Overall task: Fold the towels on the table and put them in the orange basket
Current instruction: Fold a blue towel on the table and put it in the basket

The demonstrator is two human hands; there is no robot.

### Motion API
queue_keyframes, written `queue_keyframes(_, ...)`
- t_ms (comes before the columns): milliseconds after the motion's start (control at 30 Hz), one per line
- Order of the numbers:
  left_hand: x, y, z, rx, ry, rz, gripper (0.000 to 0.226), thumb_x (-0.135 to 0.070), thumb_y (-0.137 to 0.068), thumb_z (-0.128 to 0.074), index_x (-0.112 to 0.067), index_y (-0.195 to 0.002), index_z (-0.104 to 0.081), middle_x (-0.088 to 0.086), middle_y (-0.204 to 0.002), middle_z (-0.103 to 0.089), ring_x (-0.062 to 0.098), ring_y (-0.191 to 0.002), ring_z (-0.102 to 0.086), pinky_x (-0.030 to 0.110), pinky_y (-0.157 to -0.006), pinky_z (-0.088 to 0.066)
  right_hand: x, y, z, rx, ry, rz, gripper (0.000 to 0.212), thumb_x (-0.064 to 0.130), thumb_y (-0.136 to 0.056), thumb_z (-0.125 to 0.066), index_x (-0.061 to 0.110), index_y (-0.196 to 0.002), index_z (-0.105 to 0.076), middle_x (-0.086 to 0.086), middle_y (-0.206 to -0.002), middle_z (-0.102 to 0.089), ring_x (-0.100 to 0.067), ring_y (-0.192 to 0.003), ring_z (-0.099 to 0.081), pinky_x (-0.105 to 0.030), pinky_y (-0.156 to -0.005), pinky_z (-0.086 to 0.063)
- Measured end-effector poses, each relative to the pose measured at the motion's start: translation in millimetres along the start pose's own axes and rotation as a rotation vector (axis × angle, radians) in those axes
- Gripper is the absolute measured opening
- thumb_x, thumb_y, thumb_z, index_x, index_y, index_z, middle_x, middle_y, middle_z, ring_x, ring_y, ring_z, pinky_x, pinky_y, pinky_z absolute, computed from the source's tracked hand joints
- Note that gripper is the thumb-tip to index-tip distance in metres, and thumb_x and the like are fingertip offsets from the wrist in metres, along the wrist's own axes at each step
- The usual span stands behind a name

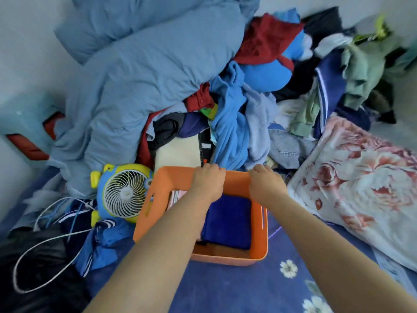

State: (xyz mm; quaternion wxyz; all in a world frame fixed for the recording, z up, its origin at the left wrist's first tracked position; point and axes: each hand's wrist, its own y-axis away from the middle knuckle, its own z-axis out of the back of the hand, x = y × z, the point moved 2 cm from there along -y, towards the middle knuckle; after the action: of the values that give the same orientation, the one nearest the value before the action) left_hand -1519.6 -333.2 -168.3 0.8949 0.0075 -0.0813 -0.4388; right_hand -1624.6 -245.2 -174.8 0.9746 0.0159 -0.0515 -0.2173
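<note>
An orange basket (259,233) sits on the dark blue flowered sheet in front of me. Inside it lies a folded dark blue towel (228,222), with a pink folded cloth (177,195) showing at its left. My left hand (208,180) and my right hand (265,184) both reach across the basket, and their fingers curl over its far rim. Whether they also pinch any cloth there is hidden. A cream towel (178,152) lies just beyond the basket.
A big pile of clothes (237,123) and blue bedding (135,71) rises behind the basket. A small blue and yellow fan (124,193) with loose cables stands at the left. A pink flowered blanket (361,188) lies at the right.
</note>
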Motion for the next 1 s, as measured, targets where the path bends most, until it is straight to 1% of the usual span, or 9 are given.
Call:
queue_keyframes(100, -2.8, 30.4, 55.6, -0.053, -0.099, 0.034, 0.031, -0.011, -0.089, -0.047, -0.009, -0.12, -0.048, 0.011, -0.123, -0.051, 0.029, -0.117, -0.047, 0.038, -0.091, -0.039, 3.0, 32.6, 56.2, -0.043, 0.046, 0.062, 0.036, 0.007, -0.088, -0.039, 0.008, -0.124, -0.046, -0.01, -0.136, -0.038, -0.028, -0.124, -0.037, -0.038, -0.092, -0.038)
queue_keyframes(233, -14.3, 96.1, 131.2, -0.126, -0.154, 0.052, 0.031, -0.011, -0.091, -0.044, -0.008, -0.12, -0.052, 0.012, -0.125, -0.05, 0.03, -0.118, -0.046, 0.04, -0.092, -0.039, 3.8, 99.5, 130.5, -0.154, 0.117, 0.088, 0.038, 0.011, -0.091, -0.04, 0.011, -0.129, -0.044, -0.01, -0.139, -0.035, -0.028, -0.127, -0.035, -0.039, -0.096, -0.036)
queue_keyframes(367, -41.8, 154.6, 185.7, -0.194, -0.125, 0.001, 0.028, -0.013, -0.092, -0.042, -0.008, -0.116, -0.055, 0.012, -0.123, -0.052, 0.03, -0.116, -0.048, 0.038, -0.087, -0.041, 0.7, 166.1, 183.6, -0.245, 0.184, 0.041, 0.035, 0.013, -0.091, -0.04, 0.011, -0.126, -0.047, -0.01, -0.133, -0.041, -0.029, -0.121, -0.04, -0.037, -0.092, -0.039)
queue_keyframes(433, -59.3, 179.4, 209.0, -0.232, -0.113, -0.027, 0.028, -0.015, -0.094, -0.041, -0.009, -0.115, -0.057, 0.011, -0.122, -0.054, 0.029, -0.115, -0.05, 0.036, -0.085, -0.042, -4.4, 200.9, 206.9, -0.284, 0.169, -0.003, 0.031, 0.012, -0.09, -0.04, 0.009, -0.119, -0.05, -0.011, -0.127, -0.045, -0.029, -0.118, -0.043, -0.036, -0.086, -0.04)
queue_keyframes(533, -92.2, 227.1, 244.1, -0.287, -0.081, -0.108, 0.031, -0.018, -0.096, -0.038, -0.009, -0.12, -0.054, 0.012, -0.127, -0.052, 0.03, -0.117, -0.049, 0.038, -0.089, -0.042, -11.8, 275.8, 237.0, -0.336, 0.141, -0.085, 0.029, 0.011, -0.09, -0.041, 0.007, -0.116, -0.054, -0.011, -0.122, -0.049, -0.03, -0.114, -0.046, -0.037, -0.085, -0.046)
queue_keyframes(600, -117.6, 261.1, 262.3, -0.317, -0.041, -0.188, 0.03, -0.018, -0.096, -0.037, -0.006, -0.118, -0.055, 0.014, -0.125, -0.051, 0.033, -0.114, -0.049, 0.038, -0.084, -0.041, -16.1, 332.6, 249.7, -0.347, 0.121, -0.151, 0.032, 0.013, -0.09, -0.041, 0.008, -0.117, -0.056, -0.011, -0.123, -0.05, -0.031, -0.113, -0.049, -0.04, -0.089, -0.047)
queue_keyframes(667, -149.7, 293.3, 270.5, -0.331, -0.029, -0.29, 0.03, -0.019, -0.096, -0.038, -0.004, -0.115, -0.055, 0.016, -0.122, -0.052, 0.034, -0.111, -0.051, 0.037, -0.079, -0.04, -21.0, 397.2, 254.5, -0.357, 0.111, -0.254, 0.033, 0.014, -0.09, -0.042, 0.011, -0.12, -0.056, -0.011, -0.123, -0.051, -0.03, -0.112, -0.051, -0.039, -0.09, -0.047)
queue_keyframes(767, -205.5, 338.6, 274.3, -0.346, -0.034, -0.456, 0.03, -0.019, -0.093, -0.04, -0.006, -0.116, -0.055, 0.015, -0.124, -0.053, 0.034, -0.113, -0.052, 0.038, -0.083, -0.043, -31.7, 489.0, 250.6, -0.387, 0.103, -0.425, 0.035, 0.012, -0.089, -0.042, 0.011, -0.121, -0.056, -0.012, -0.126, -0.051, -0.031, -0.115, -0.05, -0.04, -0.094, -0.045)
queue_keyframes(1000, -389.9, 491.3, 270.8, -0.352, 0.007, -0.926, 0.032, -0.021, -0.091, -0.043, -0.01, -0.117, -0.058, 0.012, -0.126, -0.055, 0.032, -0.117, -0.052, 0.037, -0.089, -0.045, -52.0, 739.6, 229.0, -0.365, 0.117, -0.897, 0.037, 0.012, -0.09, -0.043, 0.014, -0.125, -0.053, -0.012, -0.131, -0.049, -0.03, -0.12, -0.047, -0.038, -0.102, -0.04)
